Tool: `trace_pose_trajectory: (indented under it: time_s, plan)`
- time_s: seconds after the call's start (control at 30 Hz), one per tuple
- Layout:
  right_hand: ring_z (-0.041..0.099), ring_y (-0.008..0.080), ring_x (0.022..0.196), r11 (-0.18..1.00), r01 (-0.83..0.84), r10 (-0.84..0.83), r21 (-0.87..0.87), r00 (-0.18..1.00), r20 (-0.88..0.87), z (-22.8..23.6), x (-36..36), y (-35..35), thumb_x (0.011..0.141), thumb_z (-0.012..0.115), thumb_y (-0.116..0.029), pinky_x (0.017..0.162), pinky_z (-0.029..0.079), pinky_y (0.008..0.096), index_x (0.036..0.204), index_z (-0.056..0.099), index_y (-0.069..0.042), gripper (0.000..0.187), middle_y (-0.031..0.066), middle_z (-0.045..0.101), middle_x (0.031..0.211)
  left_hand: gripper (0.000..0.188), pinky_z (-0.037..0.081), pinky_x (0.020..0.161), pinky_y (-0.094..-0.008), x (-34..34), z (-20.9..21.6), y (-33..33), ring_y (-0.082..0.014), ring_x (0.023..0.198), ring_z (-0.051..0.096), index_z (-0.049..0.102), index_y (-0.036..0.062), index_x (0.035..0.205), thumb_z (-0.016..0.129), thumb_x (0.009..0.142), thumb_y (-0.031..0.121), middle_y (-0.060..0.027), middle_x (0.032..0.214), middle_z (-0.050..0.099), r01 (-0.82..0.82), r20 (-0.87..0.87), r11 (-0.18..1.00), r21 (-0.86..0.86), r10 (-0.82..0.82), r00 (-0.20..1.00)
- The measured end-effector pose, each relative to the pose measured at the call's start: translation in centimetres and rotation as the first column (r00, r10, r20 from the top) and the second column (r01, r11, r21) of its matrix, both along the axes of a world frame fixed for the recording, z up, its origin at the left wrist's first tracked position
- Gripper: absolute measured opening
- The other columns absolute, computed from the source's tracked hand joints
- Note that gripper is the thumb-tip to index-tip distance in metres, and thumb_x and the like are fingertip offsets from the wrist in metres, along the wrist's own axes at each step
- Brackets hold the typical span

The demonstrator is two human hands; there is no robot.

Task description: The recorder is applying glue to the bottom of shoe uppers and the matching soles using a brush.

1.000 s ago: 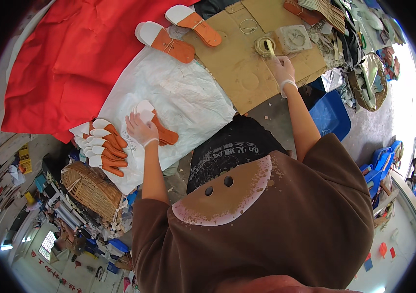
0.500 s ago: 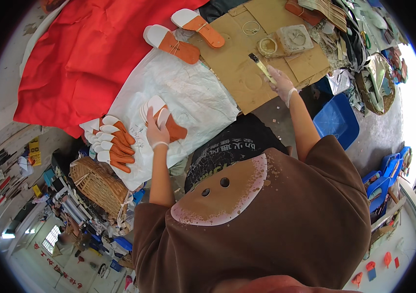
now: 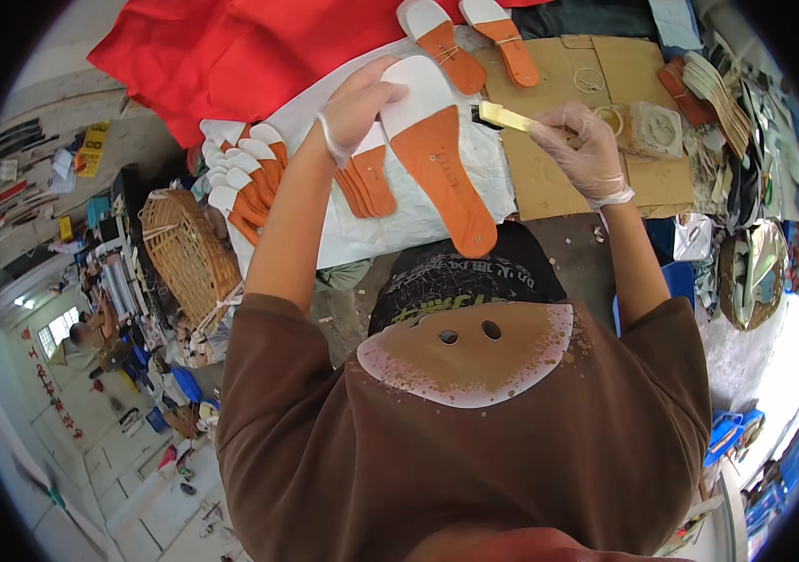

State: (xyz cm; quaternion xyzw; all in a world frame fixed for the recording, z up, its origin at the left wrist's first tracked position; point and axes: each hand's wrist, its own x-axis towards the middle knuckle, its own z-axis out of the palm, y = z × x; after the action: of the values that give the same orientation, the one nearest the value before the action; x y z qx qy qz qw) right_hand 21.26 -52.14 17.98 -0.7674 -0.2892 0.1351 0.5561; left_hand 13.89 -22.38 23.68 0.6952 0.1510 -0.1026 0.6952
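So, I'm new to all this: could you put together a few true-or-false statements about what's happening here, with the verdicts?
1. The right hand holds a brush. True.
2. The left hand grips a pair of scissors. False: it holds an insole by the white end.
3. That insole is white all over. False: beyond its white end it is orange.
4. A wicker basket is off to the person's left. True.
5. A big blue sheet is spread at the far left of the work area. False: a red sheet lies there.
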Motion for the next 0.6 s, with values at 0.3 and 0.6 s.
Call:
trace_pose_trajectory:
  time_s: [0.3,0.6]
  plan:
    - [0.062,0.0184,0.070,0.984,-0.130,0.158,-0.118,0.949,0.272,1.9,0.7,0.9,0.080,0.076,-0.018,0.064,0.048,0.0310,0.085,0.069,-0.007,0.014,0.0043,0.065,0.078,0.039,0.049,0.080,-0.0234,-1.2,0.7,-0.3,-0.0114,0.091,0.062,0.052,-0.0036,0.124,0.052,0.087,0.010,-0.0080,0.104,0.063,-0.011,0.020,0.971,-0.240,0.016,1.000]
    - [0.058,0.0130,0.072,0.853,-0.518,0.509,-0.059,0.852,-0.124,2.1,1.0,-2.9,0.082,0.073,-0.015,0.066,0.046,0.0273,0.081,0.067,-0.002,0.015,0.0045,0.062,0.076,0.036,0.049,0.086,-0.0294,-2.8,0.6,3.1,-0.0194,0.096,0.063,0.053,-0.0071,0.119,0.051,0.085,0.006,-0.0127,0.106,0.064,-0.282,0.135,0.913,-0.295,0.332,0.934]
